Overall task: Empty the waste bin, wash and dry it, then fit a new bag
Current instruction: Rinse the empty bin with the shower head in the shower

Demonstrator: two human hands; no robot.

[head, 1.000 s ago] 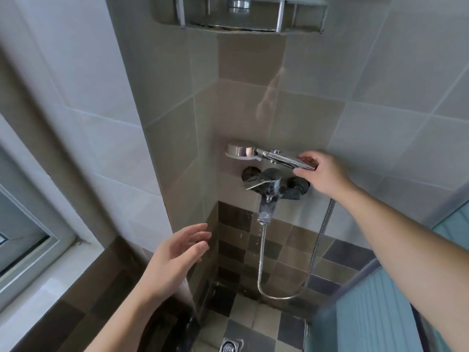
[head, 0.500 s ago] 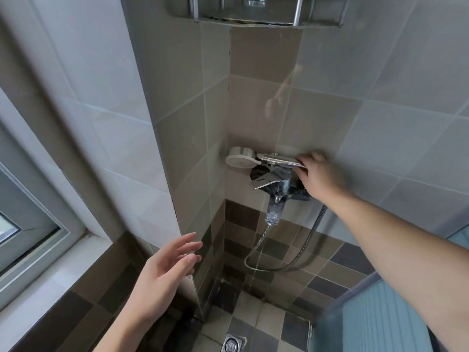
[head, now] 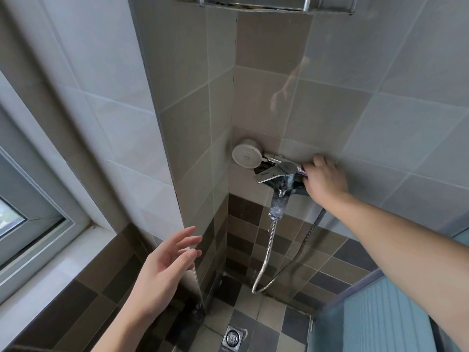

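At lower centre the left hand [head: 162, 269] hangs spread, its grip released. Right of it, the shower head [head: 247, 156] lies on the faucet [head: 278, 177]; wet chrome, likely slippery, best taken by the handle, where the right hand [head: 323, 180] rests, its grip hidden. The waste bin is out of view.

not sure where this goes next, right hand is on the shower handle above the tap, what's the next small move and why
Probably let go and draw the right hand back. The shower head already lies across the top of the tap, its hose hanging slack, so it looks parked. The left hand is open and holds nothing. No bin is in view.
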